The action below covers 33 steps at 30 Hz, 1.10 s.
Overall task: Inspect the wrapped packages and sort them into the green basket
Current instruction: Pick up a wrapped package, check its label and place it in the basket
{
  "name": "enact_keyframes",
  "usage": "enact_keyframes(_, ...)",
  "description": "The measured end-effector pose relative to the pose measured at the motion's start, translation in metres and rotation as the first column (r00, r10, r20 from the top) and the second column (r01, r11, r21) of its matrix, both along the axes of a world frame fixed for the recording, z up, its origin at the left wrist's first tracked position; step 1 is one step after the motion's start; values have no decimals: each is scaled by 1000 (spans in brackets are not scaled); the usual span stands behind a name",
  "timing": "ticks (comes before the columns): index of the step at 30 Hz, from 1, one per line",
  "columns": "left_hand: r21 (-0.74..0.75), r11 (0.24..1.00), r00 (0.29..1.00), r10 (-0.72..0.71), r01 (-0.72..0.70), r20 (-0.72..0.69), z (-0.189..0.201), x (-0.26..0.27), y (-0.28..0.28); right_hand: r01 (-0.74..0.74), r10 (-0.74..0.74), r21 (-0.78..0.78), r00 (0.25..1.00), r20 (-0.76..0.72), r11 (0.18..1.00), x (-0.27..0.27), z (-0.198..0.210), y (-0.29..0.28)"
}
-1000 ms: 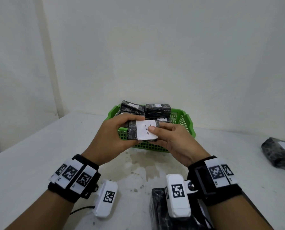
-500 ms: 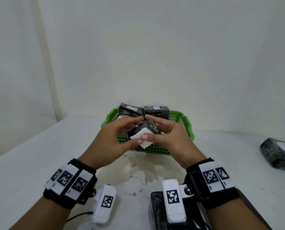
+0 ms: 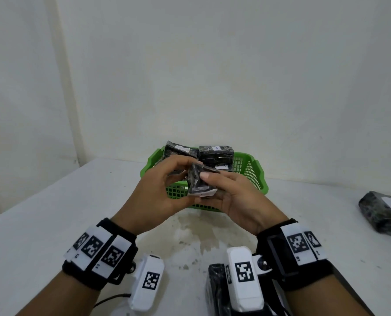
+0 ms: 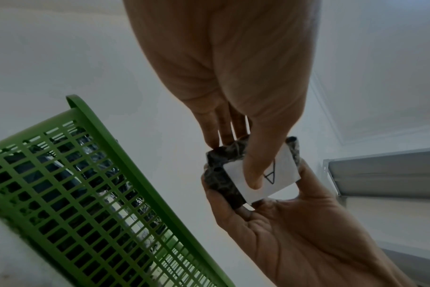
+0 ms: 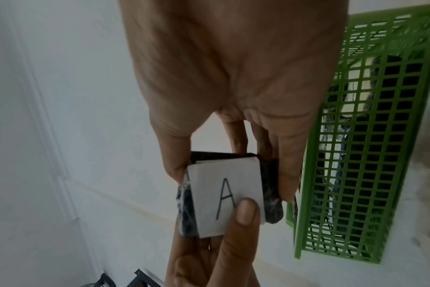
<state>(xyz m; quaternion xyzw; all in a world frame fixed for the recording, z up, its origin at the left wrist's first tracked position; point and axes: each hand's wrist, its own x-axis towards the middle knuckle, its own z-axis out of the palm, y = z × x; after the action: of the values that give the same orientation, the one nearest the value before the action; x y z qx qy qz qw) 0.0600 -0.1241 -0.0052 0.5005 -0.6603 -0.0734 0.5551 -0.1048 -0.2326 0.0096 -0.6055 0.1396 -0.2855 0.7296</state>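
**Package held by both hands before basket**

Left hand (image 3: 154, 192) and right hand (image 3: 233, 197) both grip one small black-wrapped package (image 3: 200, 182), fingers and thumbs curled round its edges, held above the bench (image 3: 41, 213) in front of the green basket (image 3: 257, 172). In the wrist views its white label (image 5: 227, 196), marked "A", faces down toward the wrists, with the left thumb pressed on it. The basket holds several wrapped packages (image 3: 216, 153), stacked above its rim. Another package (image 3: 382, 213) lies on the bench well to the right; a further one (image 3: 216, 290) sits near the right wrist.
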Motion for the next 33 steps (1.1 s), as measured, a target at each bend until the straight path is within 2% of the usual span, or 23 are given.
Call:
enact_keyframes(4, 3, 1000, 999, 28, -28, 44, -1, -2, 1, 78, -78, -54, 997, -7, 996, 1, -4, -2)
enact_keyframes(8, -43, 997, 998, 65, -64, 16, 0, 1, 2, 41, -42, -48, 999, -18, 998, 1, -4, -3)
enact_keyframes(13, -51, 997, 997, 65, -63, 47, 1, 0, 2, 138, -139, -92, 990, -8, 986, 4, -7, -6)
enact_keyframes(18, -15, 999, 998, 46, -46, 44, 0, 2, 1, 97, -99, -126, 995, -10, 987, 3, -8, -8)
enact_keyframes(25, -33, 998, 998, 60, -61, -20, 4, 4, 3, 88, -90, -72, 996, -18, 993, 2, -6, -8)
enact_keyframes(29, 78, 997, 999, -4, 8, -52, 2, 6, 4, 226, -229, -215, 973, 15, 950, -1, -8, -13)
enact_keyframes(33, 161, 987, 982, 8, 23, -189, 2, 11, 2, 189, -195, -299, 981, 10, 936, -6, -5, -11)
